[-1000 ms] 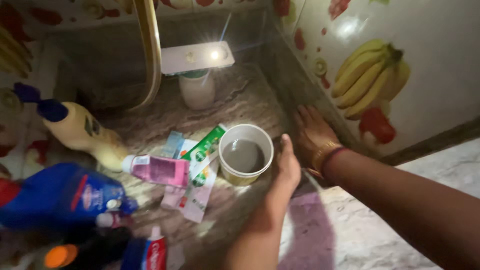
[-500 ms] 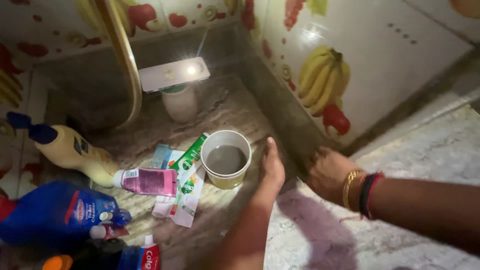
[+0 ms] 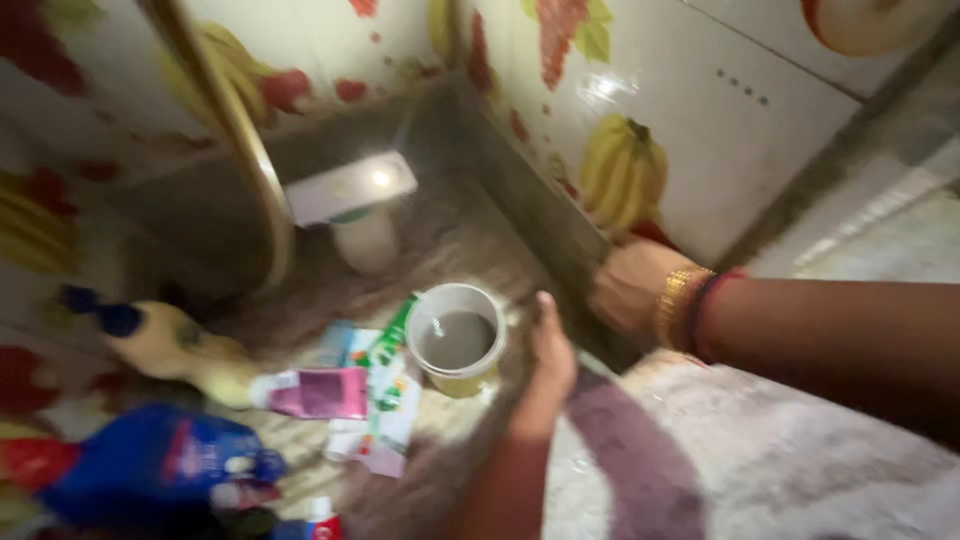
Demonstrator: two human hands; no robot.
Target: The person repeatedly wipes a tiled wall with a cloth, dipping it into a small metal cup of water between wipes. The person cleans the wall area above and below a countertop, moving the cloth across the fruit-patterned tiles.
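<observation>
A person's left hand rests flat and open on a mottled stone ledge at frame centre, its fingers just beside a pale round plastic cup of murky grey liquid but not gripping it. The right hand, wearing a gold bangle and dark thread bands, presses against the ledge's edge below a white wall tile printed with yellow bananas; whether its fingers are curled or loose cannot be told. Judging by this, the cup stands upright, full and unlifted, with everything around it yet to be handled. Left of the cup lie a flat green-and-white sachet and a pink tube with a white cap, on their sides. A blue bottle with a red label patch fills the lower left, a yellow bottle with a dark blue spout lies above it, and a small white jar stands at the back.
</observation>
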